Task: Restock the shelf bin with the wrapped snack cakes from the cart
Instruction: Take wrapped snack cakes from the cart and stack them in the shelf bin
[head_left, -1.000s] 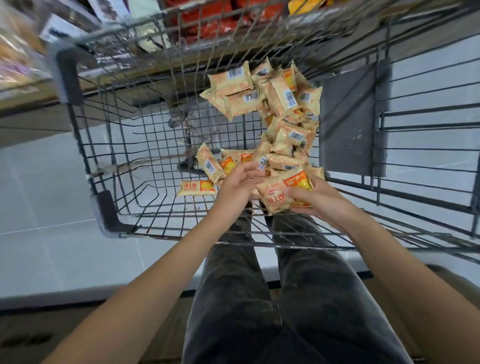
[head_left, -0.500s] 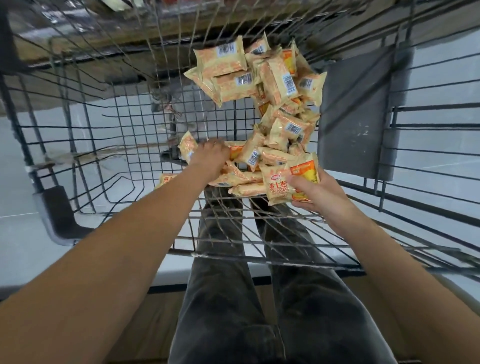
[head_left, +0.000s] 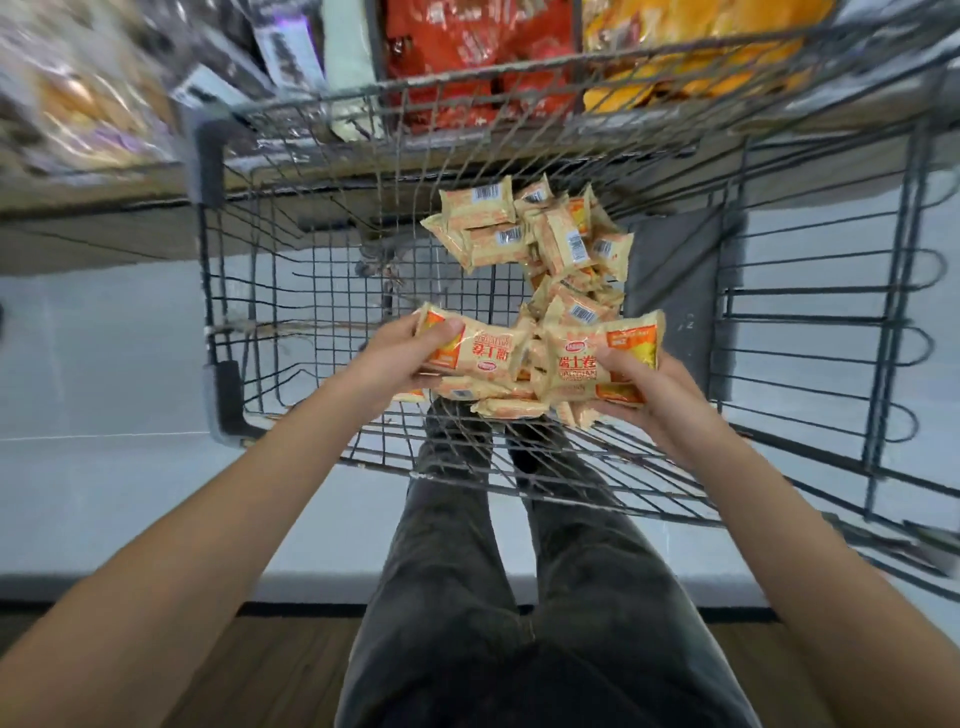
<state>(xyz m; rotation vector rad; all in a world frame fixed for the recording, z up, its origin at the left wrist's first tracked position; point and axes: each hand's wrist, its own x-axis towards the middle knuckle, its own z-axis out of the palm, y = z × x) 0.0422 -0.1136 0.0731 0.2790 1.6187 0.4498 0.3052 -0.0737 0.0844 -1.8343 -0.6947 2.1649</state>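
Legs (head_left: 519, 597): nearest, in dark trousers, below and between both forearms, feet seen through the cart wires.
Left hand (head_left: 395, 358): curled around one wrapped snack cake, thumb pressed on its orange end, forearm stretched forward from the lower left.
Left cake (head_left: 480, 351): held flat, red Chinese characters upside down, small red oval logo near its lower edge, latin line above too small to read.
Right hand (head_left: 649, 389): gripping a second cake from beneath, thumb on its face, forearm coming in from the lower right.
Right cake (head_left: 605, 356): red Chinese characters upright, red oval logo at top left, orange panel at its right end, small print not readable.
Change: half a second ago left hand palm down on the pile with nothing lifted; now raised with a cake; right hand holding its cake as before.
Loose cakes (head_left: 498, 400): just below and between the hands, on the cart floor.
Pile (head_left: 540, 234): beyond the hands, backs up, barcodes visible, digits not readable.
Cart (head_left: 291, 291): wire basket around both hands, grey panel right of the right hand.
Shelf (head_left: 467, 62): farthest, beyond the cart rim, red and orange bags, blurred, writing not readable.
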